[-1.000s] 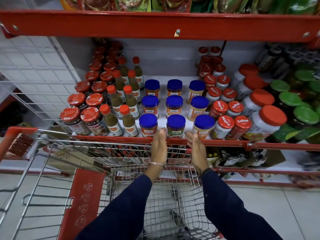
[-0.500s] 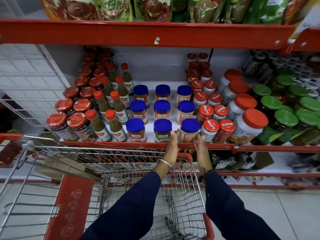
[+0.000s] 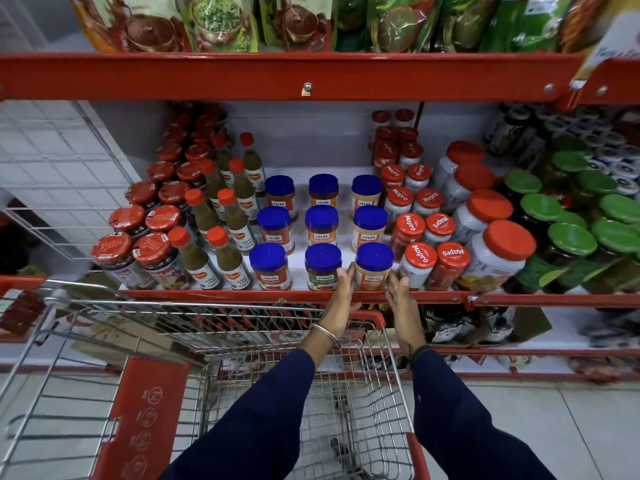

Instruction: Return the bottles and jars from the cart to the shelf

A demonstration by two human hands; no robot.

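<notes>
A blue-lidded jar [image 3: 373, 268] stands upright at the front right of a three-by-three block of blue-lidded jars [image 3: 322, 223] on the red-edged shelf [image 3: 207, 295]. My left hand [image 3: 341, 296] presses its left side and my right hand [image 3: 401, 299] its right side, fingers straight, so the jar is held between them. Both arms reach over the wire cart [image 3: 242, 308]. What shows of the cart's basket holds no bottles or jars; my arms hide part of it.
Green sauce bottles [image 3: 228, 237] and red-lidded dark jars [image 3: 138, 244] fill the shelf's left part. Red-lidded Mapro jars [image 3: 419, 251], big white jars [image 3: 498, 251] and green-lidded jars [image 3: 571, 237] crowd the right. A red upper shelf [image 3: 311, 76] hangs overhead. Packets lie on the lower shelf.
My hands moved from either side of the middle front jar to either side of the front right jar. The view has shifted left and closer to the shelf.
</notes>
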